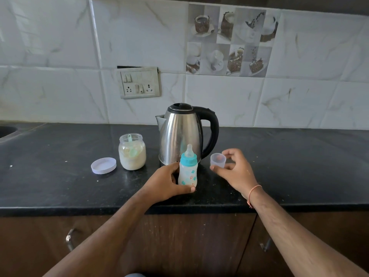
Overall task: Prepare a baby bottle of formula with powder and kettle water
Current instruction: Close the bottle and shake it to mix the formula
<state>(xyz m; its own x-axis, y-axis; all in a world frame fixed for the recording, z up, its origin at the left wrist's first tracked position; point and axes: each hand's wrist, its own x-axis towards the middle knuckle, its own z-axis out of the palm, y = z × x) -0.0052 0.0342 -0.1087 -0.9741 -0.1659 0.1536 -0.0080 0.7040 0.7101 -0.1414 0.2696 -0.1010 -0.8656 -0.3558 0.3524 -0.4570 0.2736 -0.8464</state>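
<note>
Wide black countertop fills the middle of the view, white marbled wall tiles behind it, wooden cabinet doors below. At twelve o'clock from the hands stands the steel kettle, lid down, spout toward nine o'clock, black handle toward three. Up on the wall, at about eleven o'clock from the kettle, a switch panel. At nine o'clock from the kettle, just beside it, the open glass jar of pale powder, a small green scoop standing in it. The jar's white lid lies flat at eight o'clock from the jar, close but apart. Now the baby bottle: upright on the counter right in front of the kettle, teal collar and clear teat on, milky contents inside. The left hand holds it from the nine o'clock side, fingers curled behind the body, thumb across the base in front. The right hand, at three o'clock from the bottle, pinches the small clear bottle cap between thumb and fingertips, mouth tilted toward the camera; whether the cap touches the counter cannot be told. An orange thread band circles the right wrist.
</note>
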